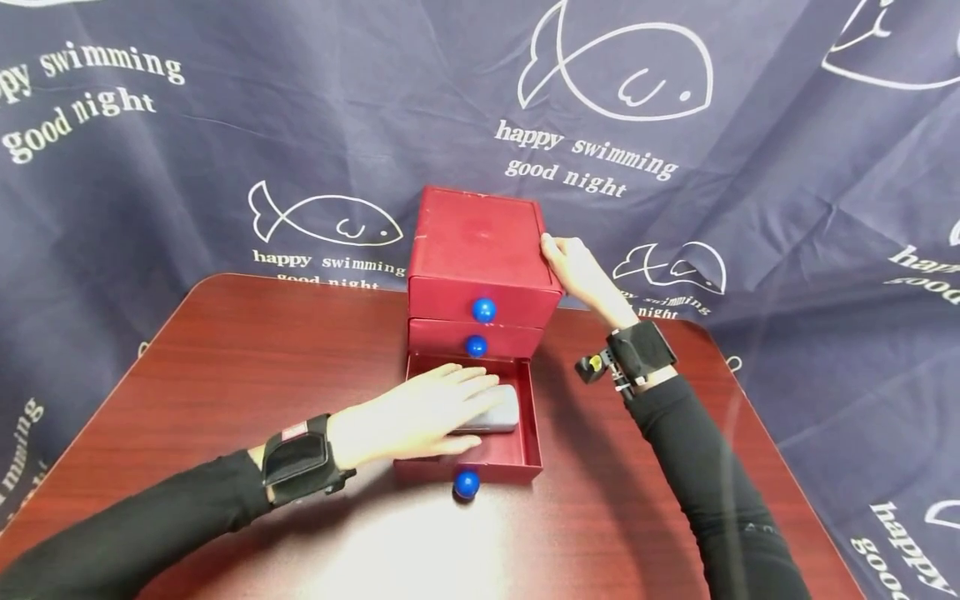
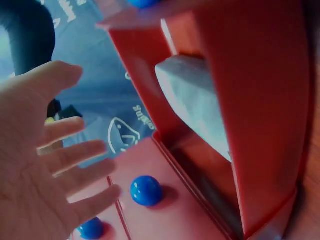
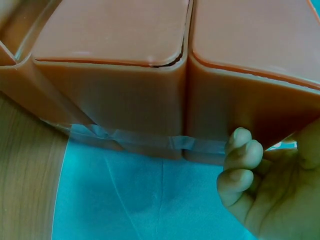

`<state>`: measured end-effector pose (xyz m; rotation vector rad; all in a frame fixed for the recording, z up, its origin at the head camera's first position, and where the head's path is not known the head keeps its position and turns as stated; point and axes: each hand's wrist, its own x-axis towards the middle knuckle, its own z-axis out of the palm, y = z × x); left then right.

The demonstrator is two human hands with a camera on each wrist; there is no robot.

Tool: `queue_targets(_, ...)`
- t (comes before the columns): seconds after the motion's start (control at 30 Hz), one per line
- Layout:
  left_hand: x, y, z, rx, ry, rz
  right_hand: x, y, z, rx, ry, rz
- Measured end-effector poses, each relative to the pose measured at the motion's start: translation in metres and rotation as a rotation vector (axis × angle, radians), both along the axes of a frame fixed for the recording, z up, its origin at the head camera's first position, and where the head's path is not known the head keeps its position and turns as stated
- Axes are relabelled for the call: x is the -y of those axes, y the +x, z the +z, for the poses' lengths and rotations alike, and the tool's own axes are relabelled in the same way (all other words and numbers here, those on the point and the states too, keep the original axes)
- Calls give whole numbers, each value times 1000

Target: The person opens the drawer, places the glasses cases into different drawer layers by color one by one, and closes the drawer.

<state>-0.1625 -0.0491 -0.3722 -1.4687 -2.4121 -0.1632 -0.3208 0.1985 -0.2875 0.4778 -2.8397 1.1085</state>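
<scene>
A red drawer cabinet [image 1: 480,242] with three stacked drawers and round blue knobs stands on the table. Its bottom drawer [image 1: 534,442] is pulled out, and a smooth grey rounded object [image 1: 504,410], shaped like a glasses case, lies inside. My left hand [image 1: 423,412] is over this drawer with fingers straight and spread, overlapping the grey object in the head view. The left wrist view shows the palm and fingers of that hand holding nothing, apart from the grey object [image 2: 192,102]. At the cabinet's upper right edge, my right hand [image 1: 573,265] grips the side with curled fingers [image 3: 240,182].
The brown wooden table [image 1: 300,358] has rounded back corners. Behind it hangs a dark blue curtain [image 1: 337,125] with white fish and lettering, close to the cabinet's back. Each wrist wears a black strap; a small camera mount [image 1: 600,365] juts from the right one.
</scene>
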Motion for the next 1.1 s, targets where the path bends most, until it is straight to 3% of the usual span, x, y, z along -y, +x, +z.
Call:
queue_targets(0.1,-2,9,-2,-80,-9,-10,0,0,-1,-4,-6,-2)
queue_targets(0.33,-6,23,-14,-354,11,-88,2,-1,0,6,-24,-10)
queue_targets(0.6,-8,38,-29,-622,-192,-205,2,-1,1,10,-15,-17)
queue_targets(0.7,-11,41,-39,-674,-228,-253,2,-2,1,4,-8,-13)
queue_targets(0.87,-15,49,-56,-693,-302,-330,2,-3,1,3,-8,-7)
queue_targets(1.1,-16,57,-74,-737,-336,-272,2,-2,0,3,-4,-22)
